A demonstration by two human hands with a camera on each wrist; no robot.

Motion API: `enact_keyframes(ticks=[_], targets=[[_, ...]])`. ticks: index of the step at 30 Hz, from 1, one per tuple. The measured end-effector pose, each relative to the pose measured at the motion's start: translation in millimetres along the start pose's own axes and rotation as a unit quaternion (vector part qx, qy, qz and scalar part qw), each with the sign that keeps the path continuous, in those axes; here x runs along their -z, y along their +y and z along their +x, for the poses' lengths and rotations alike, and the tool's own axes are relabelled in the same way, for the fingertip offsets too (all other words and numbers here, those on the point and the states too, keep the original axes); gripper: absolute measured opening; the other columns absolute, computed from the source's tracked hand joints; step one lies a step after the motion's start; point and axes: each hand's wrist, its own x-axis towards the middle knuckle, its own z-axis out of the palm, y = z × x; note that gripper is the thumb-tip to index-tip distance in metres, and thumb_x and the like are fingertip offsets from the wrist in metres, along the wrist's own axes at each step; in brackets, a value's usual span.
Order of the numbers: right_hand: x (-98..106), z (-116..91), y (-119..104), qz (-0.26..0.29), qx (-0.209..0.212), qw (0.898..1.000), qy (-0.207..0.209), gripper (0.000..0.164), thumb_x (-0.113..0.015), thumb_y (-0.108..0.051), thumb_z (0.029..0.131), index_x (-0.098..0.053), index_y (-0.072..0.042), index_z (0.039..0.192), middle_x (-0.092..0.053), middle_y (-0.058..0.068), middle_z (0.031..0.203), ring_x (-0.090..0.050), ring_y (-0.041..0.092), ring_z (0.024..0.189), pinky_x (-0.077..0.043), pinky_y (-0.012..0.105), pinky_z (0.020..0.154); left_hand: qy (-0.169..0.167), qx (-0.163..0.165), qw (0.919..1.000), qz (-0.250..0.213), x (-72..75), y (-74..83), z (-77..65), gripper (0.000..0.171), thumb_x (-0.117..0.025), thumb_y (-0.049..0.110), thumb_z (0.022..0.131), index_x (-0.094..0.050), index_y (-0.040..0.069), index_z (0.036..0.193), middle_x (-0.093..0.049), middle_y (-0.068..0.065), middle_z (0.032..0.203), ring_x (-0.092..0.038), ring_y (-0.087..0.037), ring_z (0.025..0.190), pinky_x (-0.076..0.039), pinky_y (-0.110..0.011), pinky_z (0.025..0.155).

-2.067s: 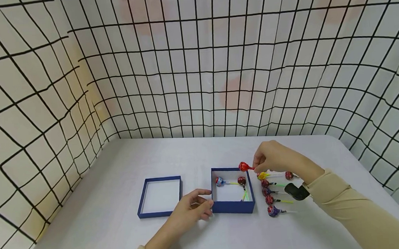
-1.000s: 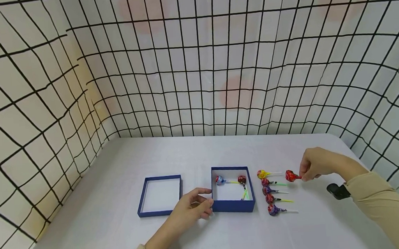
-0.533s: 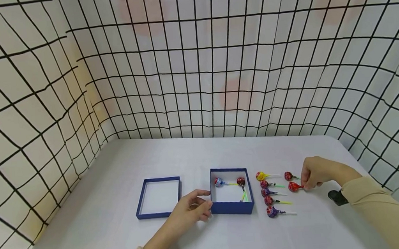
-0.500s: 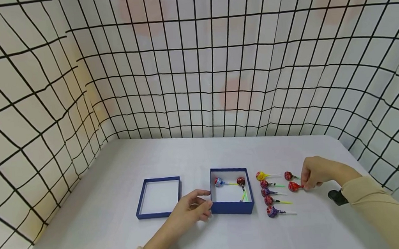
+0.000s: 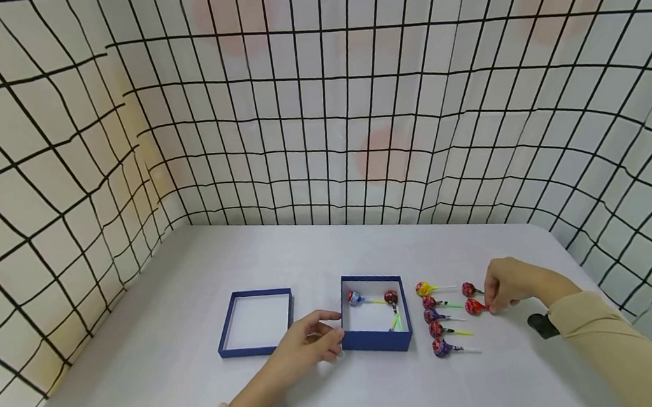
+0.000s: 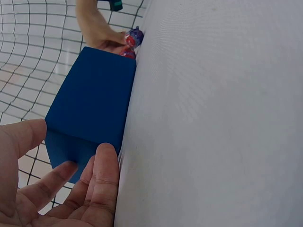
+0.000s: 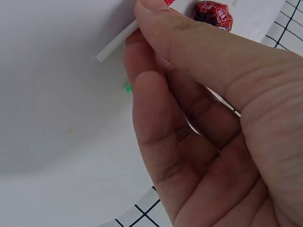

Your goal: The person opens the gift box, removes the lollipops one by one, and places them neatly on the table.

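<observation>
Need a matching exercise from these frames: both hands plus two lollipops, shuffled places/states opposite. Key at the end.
Column one
1. left hand
2. yellow lollipop
3. right hand
4. light-blue lollipop

Column two
A. pinching a red lollipop
B. lying inside the blue box
C. touching the blue box from outside
D. at the far end of the row of five lollipops

Pairs: 1-C, 2-D, 3-A, 4-B
</observation>
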Motion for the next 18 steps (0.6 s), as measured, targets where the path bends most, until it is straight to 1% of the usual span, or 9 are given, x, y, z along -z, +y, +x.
enact_keyframes(ticks=[4,9,15,18], targets=[[-0.2,-0.6,-1.5,0.007,-0.005,1.000,-0.002,0.018,-0.087,-0.008,0.074,-0.071,-0.013,0.071,-0.061,-0.003,0.065,-0.052,0.012,0.060,-0.046,0.024,0.054,-0.002,-0.002,1.0000,-0.001,-0.2,-0.2,0.7,0.047,-0.066,0.027,0.098,-0.054,0.002,0.137,-0.068,-0.017,0.103,-0.070,-0.023,0.084,-0.063,-0.030,0.075],[2.4,-1.3,-2.5,0.006,-0.017,1.000,-0.004,0.018,-0.089,-0.010,0.073,-0.071,-0.012,0.073,-0.064,-0.002,0.068,-0.054,0.014,0.063,-0.050,0.026,0.057,-0.001,-0.004,1.0000,0.001,-1.0,1.5,1.0,0.047,-0.066,0.025,0.099,-0.054,0.001,0.137,-0.068,-0.017,0.103,-0.070,-0.023,0.084,-0.063,-0.030,0.075],[13.2,-1.6,-7.3,0.017,-0.012,1.000,-0.004,0.016,-0.088,-0.010,0.074,-0.072,-0.011,0.074,-0.065,-0.002,0.069,-0.056,0.014,0.065,-0.053,0.027,0.058,0.001,0.000,1.0000,0.001,-2.1,2.1,1.4,0.047,-0.065,0.026,0.099,-0.054,0.001,0.137,-0.068,-0.016,0.103,-0.070,-0.024,0.084,-0.063,-0.031,0.075],[19.6,0.4,-14.7,0.022,-0.006,1.000,-0.005,0.014,-0.086,-0.010,0.076,-0.072,-0.011,0.077,-0.066,-0.002,0.070,-0.056,0.014,0.065,-0.054,0.027,0.059,0.004,0.001,1.0000,0.004,-2.0,1.7,1.6,0.046,-0.065,0.026,0.099,-0.054,0.002,0.137,-0.069,-0.015,0.103,-0.071,-0.025,0.084,-0.063,-0.032,0.075]])
